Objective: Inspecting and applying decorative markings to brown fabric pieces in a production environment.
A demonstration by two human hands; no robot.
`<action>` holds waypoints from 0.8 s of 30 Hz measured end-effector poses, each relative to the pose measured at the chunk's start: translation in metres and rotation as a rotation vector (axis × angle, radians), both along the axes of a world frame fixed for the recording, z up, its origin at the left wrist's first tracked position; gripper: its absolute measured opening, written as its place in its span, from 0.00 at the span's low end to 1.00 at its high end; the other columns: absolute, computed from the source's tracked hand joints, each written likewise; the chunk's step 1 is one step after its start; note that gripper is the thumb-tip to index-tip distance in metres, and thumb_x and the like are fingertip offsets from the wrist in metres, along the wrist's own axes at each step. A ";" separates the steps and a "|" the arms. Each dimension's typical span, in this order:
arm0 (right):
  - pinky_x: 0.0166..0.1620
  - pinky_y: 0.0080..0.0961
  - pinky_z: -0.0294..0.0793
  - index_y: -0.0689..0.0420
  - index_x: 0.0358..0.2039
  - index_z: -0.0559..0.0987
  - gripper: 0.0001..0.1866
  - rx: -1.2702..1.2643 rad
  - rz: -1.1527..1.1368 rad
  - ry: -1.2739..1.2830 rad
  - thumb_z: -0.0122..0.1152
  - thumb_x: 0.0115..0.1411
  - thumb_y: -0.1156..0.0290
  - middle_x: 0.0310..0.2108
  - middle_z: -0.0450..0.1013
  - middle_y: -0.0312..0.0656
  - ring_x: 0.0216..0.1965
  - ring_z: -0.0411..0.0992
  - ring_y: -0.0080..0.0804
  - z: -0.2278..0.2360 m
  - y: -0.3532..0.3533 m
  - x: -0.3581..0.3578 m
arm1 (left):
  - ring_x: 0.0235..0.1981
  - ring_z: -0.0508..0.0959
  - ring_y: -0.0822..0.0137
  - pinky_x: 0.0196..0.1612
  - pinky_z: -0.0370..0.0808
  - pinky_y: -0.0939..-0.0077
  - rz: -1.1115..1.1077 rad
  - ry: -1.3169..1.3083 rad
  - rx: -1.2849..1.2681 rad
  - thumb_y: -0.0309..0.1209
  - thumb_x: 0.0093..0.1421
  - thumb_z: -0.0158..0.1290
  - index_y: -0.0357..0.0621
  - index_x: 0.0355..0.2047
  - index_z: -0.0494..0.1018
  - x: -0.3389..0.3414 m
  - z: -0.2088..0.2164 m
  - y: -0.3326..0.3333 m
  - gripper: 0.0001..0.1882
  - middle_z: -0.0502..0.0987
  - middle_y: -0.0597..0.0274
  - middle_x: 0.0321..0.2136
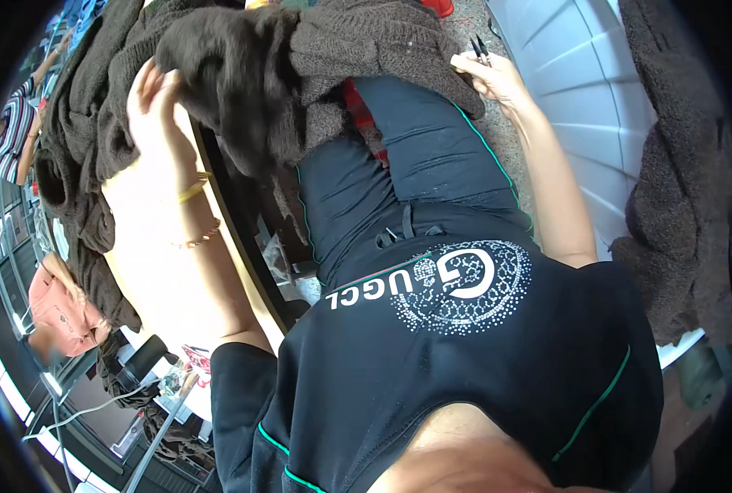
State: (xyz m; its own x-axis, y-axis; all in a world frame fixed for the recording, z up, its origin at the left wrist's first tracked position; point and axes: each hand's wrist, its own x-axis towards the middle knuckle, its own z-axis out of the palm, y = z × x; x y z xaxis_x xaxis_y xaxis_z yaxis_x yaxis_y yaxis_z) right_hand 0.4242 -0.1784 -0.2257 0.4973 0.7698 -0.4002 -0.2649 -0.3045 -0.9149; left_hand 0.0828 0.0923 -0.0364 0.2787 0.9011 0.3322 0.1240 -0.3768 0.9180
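Note:
A dark brown knitted garment (366, 41) lies bunched across my knees and hangs down between them. My left hand (154, 103) is at its left side, fingers curled against a fold of the knit; motion and glare blur the fingertips. On the right, my right hand (497, 80) is closed around small black thread snips (480, 49), whose two pointed tips stick up past the fingers. Its thumb and forefinger also touch the garment's right edge. The handle of the snips is hidden in the palm.
A pale table (148, 230) beside my left arm bears more brown knitwear (78, 123). To my right stands a large light-grey plastic bin (584, 90), with brown knitwear (670, 222) hanging over its far side. Two people, one in a pink shirt (58, 308), are at the far left.

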 end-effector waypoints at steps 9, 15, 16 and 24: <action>0.19 0.14 0.50 0.60 0.35 0.79 0.11 0.271 0.067 0.067 0.58 0.69 0.65 0.14 0.59 0.25 0.14 0.56 0.12 0.069 0.013 0.004 | 0.51 0.78 0.69 0.55 0.76 0.74 -0.638 0.006 -0.475 0.22 0.64 0.58 0.33 0.54 0.74 0.125 -0.064 -0.176 0.18 0.78 0.54 0.50; 0.17 0.14 0.54 0.62 0.34 0.81 0.08 0.714 0.408 0.094 0.61 0.67 0.70 0.17 0.71 0.31 0.12 0.61 0.14 0.180 0.043 -0.020 | 0.48 0.77 0.75 0.52 0.75 0.78 -0.575 -0.188 -0.452 0.24 0.64 0.59 0.35 0.51 0.72 0.161 -0.059 -0.193 0.16 0.78 0.62 0.45; 0.17 0.14 0.55 0.62 0.33 0.82 0.07 0.703 0.412 0.090 0.63 0.65 0.72 0.15 0.71 0.30 0.12 0.61 0.14 0.197 0.044 -0.026 | 0.45 0.77 0.77 0.47 0.76 0.81 -0.576 -0.242 -0.466 0.26 0.65 0.59 0.34 0.48 0.72 0.159 -0.052 -0.188 0.14 0.80 0.62 0.41; 0.16 0.13 0.56 0.63 0.39 0.84 0.09 0.427 0.403 -0.256 0.62 0.67 0.70 0.18 0.74 0.31 0.12 0.63 0.13 0.259 0.049 -0.061 | 0.60 0.75 0.59 0.65 0.70 0.61 -0.898 -1.081 -1.055 0.31 0.71 0.38 0.34 0.60 0.69 0.061 -0.017 -0.159 0.22 0.76 0.51 0.57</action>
State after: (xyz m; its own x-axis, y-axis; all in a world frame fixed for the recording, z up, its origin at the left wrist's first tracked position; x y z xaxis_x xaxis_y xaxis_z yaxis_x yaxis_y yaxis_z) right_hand 0.3636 -0.1296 0.0337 0.1743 0.9817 0.0761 0.0374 0.0706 -0.9968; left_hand 0.1443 -0.0669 -0.0533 0.8344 0.5389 0.1157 -0.5453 0.7764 0.3160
